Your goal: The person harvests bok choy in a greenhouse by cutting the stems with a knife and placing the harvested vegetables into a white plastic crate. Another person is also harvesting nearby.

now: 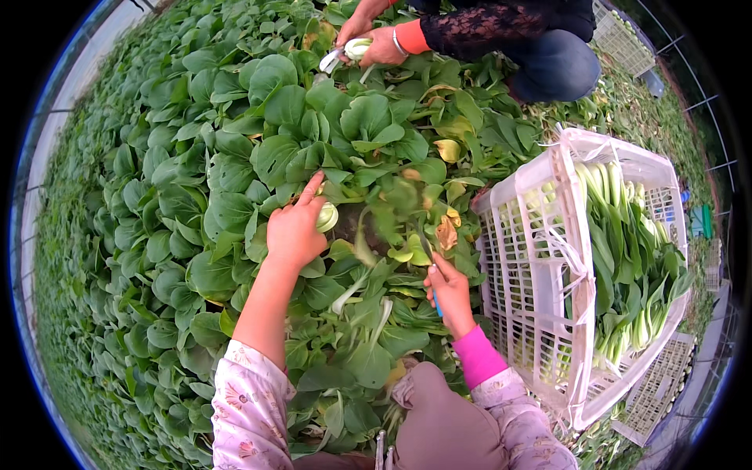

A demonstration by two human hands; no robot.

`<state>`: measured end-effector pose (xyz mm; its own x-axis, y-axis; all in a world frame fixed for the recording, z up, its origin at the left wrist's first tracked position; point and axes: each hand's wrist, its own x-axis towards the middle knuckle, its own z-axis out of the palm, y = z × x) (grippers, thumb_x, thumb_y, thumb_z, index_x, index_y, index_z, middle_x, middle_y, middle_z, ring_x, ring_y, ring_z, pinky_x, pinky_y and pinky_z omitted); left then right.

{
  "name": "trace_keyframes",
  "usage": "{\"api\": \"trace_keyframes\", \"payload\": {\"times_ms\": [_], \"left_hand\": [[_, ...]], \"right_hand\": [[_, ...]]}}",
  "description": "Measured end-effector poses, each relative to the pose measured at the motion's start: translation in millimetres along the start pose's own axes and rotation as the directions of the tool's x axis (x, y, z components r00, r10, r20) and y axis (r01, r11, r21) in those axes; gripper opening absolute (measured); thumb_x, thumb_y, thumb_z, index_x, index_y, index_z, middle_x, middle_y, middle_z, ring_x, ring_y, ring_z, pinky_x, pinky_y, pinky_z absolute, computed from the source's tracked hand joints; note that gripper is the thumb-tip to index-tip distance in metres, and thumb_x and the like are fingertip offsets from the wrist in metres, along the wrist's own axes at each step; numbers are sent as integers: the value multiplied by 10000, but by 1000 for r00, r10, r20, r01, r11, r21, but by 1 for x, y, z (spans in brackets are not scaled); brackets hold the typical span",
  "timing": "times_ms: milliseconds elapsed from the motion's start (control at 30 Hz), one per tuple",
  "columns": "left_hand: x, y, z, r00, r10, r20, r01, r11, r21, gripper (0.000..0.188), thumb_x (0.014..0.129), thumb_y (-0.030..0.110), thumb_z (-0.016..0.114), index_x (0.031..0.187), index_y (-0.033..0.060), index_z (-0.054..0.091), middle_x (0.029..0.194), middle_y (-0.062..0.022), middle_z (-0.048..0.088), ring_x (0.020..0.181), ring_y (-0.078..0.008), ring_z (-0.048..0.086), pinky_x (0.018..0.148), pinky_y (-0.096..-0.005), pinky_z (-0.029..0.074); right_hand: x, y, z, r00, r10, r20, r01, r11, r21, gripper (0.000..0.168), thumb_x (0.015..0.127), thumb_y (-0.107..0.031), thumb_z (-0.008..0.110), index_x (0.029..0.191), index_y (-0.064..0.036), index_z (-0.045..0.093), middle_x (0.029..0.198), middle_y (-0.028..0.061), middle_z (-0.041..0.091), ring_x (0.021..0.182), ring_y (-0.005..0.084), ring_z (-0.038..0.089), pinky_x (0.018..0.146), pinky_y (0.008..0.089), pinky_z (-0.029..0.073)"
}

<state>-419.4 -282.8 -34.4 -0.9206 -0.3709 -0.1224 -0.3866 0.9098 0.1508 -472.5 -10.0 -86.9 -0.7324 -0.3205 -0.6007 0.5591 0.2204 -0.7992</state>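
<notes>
My left hand (295, 229), back upward and index finger stretched out, grips a bok choy head (328, 217). Its rounded pale green base shows beside the palm; my thumb and other fingertips are hidden. In my right hand (452, 294) is a small knife with a blue handle (438, 304). The dark narrow blade (424, 242) points up and away from me, apart from the bok choy. Between the hands lies a dark patch of soil (351, 222), with blurred leaves (382, 220) beside it. Loose trimmed leaves (367, 329) cover the ground nearer me.
A white plastic crate (578, 282) stands at my right, tilted in view, holding bok choy (628, 247). Standing bok choy plants (176, 205) fill the left side. Ahead, a co-worker's hands (382, 47) hold a bok choy and a blade (331, 60). More crates (658, 376) stand farther right.
</notes>
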Motion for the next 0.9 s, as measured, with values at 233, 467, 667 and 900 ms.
{"api": "trace_keyframes", "payload": {"times_ms": [233, 467, 667, 900], "left_hand": [[-2, 7, 1, 996, 38, -81, -40, 999, -30, 419, 568, 4, 582, 977, 91, 564, 1442, 49, 338, 738, -222, 622, 666, -348, 458], [-12, 52, -25, 966, 156, -208, -179, 979, -95, 468, 569, -8, 590, 1026, 91, 559, 1218, -27, 525, 733, -298, 602, 655, -375, 452], [-9, 125, 0, 852, 500, 156, -511, 859, 33, 406, 600, 111, 658, 990, 54, 562, 957, -86, 590, 713, -212, 601, 631, -329, 444], [4, 68, 49, 966, 238, 100, -253, 799, 546, 291, 770, 163, 577, 1050, 99, 621, 1424, -104, 331, 777, -217, 612, 794, -352, 455]], "right_hand": [[-25, 15, 19, 921, -335, 198, 384, 698, -605, 353, 858, -157, 569, 1205, -221, 583, 897, 135, 640, 691, 209, 596, 648, 296, 456], [13, 17, 20, 994, -107, -22, 103, 987, -122, 362, 928, -172, 499, 1277, -75, 511, 704, 6, 533, 502, 76, 464, 418, 217, 356], [11, 25, 16, 998, 67, -17, -64, 991, 113, 366, 924, -165, 508, 1285, -104, 507, 710, -14, 499, 479, 59, 429, 389, 201, 327], [1, 1, 25, 997, 81, 12, -81, 994, 70, 421, 932, -162, 495, 1341, -86, 433, 720, 5, 518, 493, 77, 448, 398, 225, 358]]}}
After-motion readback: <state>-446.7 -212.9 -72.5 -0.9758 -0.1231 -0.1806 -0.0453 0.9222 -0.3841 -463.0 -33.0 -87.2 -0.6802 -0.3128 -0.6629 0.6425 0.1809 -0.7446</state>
